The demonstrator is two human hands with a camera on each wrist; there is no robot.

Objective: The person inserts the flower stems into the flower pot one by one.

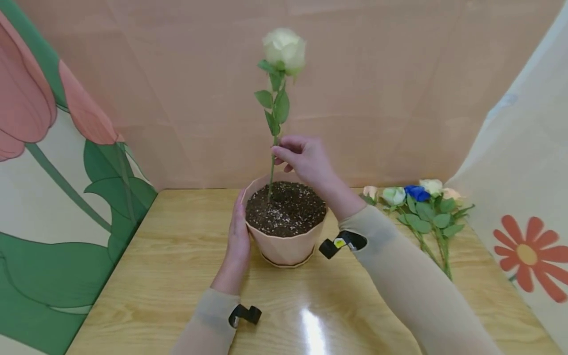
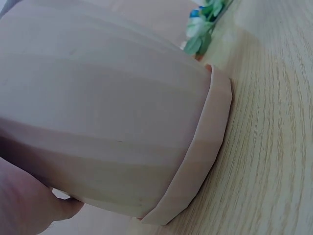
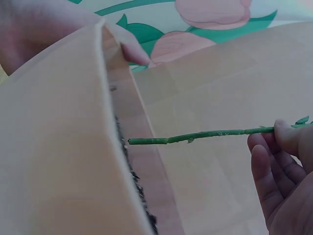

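A white rose (image 1: pixel 284 49) with green leaves stands nearly upright over the pot. My right hand (image 1: pixel 306 160) pinches its stem (image 3: pixel 205 134) between thumb and fingers. In the right wrist view the stem's cut end shows just above the dark soil (image 1: pixel 288 212), apart from it. The pale pink flowerpot (image 1: pixel 284 246) sits on a matching saucer (image 2: pixel 198 161). My left hand (image 1: pixel 239 236) rests along the pot's left side with its fingers extended. In the left wrist view, part of that hand is hidden behind the pot.
Several cut roses (image 1: pixel 421 207), white, blue and peach, lie at the right of the wooden table (image 1: pixel 177 276), with stems toward the front. A pink backdrop (image 1: pixel 199 98) rises behind. Panels with painted flowers (image 1: pixel 527 254) stand at both sides.
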